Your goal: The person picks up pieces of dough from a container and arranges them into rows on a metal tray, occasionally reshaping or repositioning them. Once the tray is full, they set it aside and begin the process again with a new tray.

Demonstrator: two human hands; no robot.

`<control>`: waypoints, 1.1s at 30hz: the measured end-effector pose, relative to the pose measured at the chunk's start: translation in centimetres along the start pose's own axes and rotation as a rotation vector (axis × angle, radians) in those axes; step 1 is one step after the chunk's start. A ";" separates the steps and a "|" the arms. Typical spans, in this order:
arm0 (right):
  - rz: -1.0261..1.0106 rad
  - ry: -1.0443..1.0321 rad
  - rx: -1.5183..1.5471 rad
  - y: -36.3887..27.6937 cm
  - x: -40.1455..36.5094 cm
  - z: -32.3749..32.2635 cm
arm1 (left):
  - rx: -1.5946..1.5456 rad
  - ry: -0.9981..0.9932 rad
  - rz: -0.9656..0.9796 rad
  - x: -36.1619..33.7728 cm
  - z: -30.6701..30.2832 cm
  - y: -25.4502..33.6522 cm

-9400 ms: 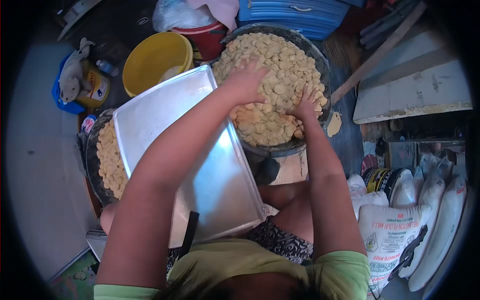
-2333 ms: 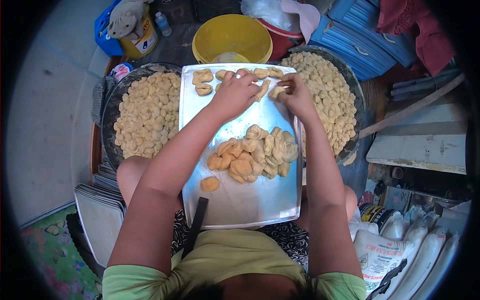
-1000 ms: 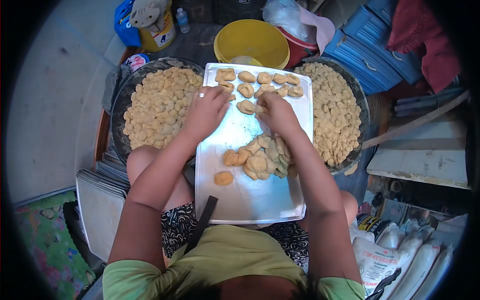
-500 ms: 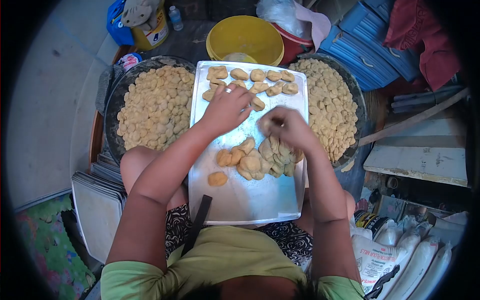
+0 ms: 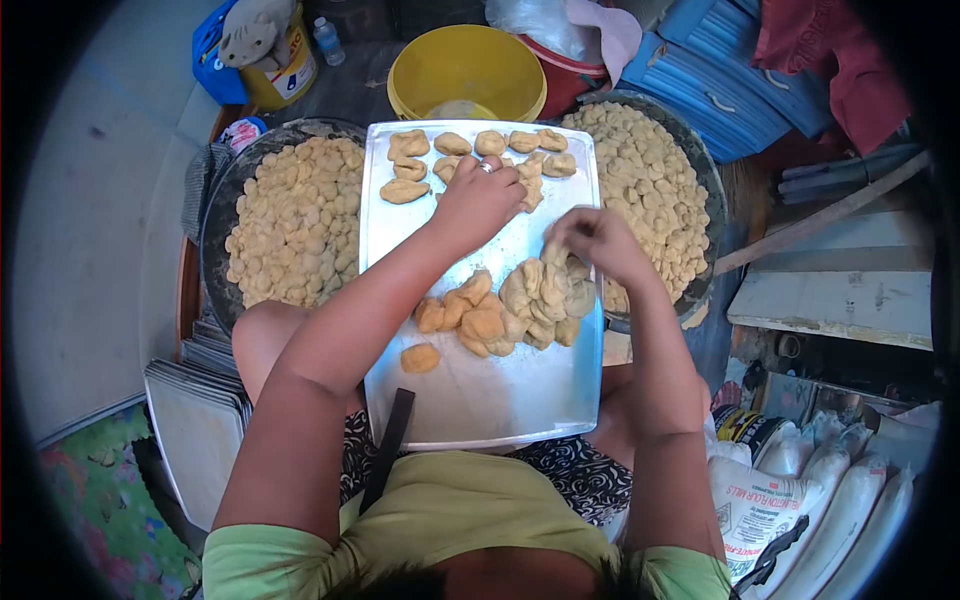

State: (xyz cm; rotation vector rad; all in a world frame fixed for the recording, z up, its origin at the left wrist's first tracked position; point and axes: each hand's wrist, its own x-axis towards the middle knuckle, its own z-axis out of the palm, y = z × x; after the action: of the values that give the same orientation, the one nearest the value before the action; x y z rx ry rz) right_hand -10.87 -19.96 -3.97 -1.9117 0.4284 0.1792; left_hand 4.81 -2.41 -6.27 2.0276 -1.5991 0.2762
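Observation:
A metal tray (image 5: 480, 405) rests across my lap with pieces of dough on it. My left hand (image 5: 480, 202), wearing a ring, bends its fingers down onto a piece of dough (image 5: 532, 188) among the rows at the tray's far end. My right hand (image 5: 607, 243) has its thumb and fingers pinched on a piece of dough at the top of a heap of soft dough pieces (image 5: 540, 300). That piece looks stretched upward from the heap. A single lump of dough (image 5: 420, 358) lies apart, nearer to me. My left fingertips are partly hidden.
Round dark pans heaped with dough pieces flank the tray, a left pan (image 5: 215, 235) and a right pan (image 5: 712, 190). Beyond stands a yellow tub (image 5: 400, 85). Stacked trays (image 5: 195, 430) lean at the left; filled plastic bags (image 5: 830, 510) lie at the right.
My right hand has moved down from the tray's middle to the dough heap and pinched a piece. My left hand has shifted slightly right among the rows. The view has shifted a little.

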 end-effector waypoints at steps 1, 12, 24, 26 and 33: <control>-0.002 0.000 -0.002 0.2 0.8 -0.4 | 0.014 -0.083 -0.016 0.3 0.0 0.0; -0.108 0.587 -0.305 -1.4 1.8 1.6 | -0.273 -0.461 -0.304 -6.7 -7.0 2.0; -0.153 0.150 -0.309 -7.2 -1.1 4.7 | -0.556 -0.313 -0.604 -10.8 -10.1 0.5; -0.273 0.199 -0.276 -7.6 0.6 7.6 | -0.581 -0.154 -0.741 -9.7 -10.3 -1.0; -0.456 0.222 -0.484 -5.5 2.3 11.4 | -0.394 -0.117 -0.441 -10.4 -7.8 -4.7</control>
State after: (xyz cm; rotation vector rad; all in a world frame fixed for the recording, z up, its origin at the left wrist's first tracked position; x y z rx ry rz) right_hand -5.78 -8.17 -4.19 -2.4634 0.0836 -0.2556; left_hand 7.68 11.10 -6.01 2.0343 -1.1141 -0.3020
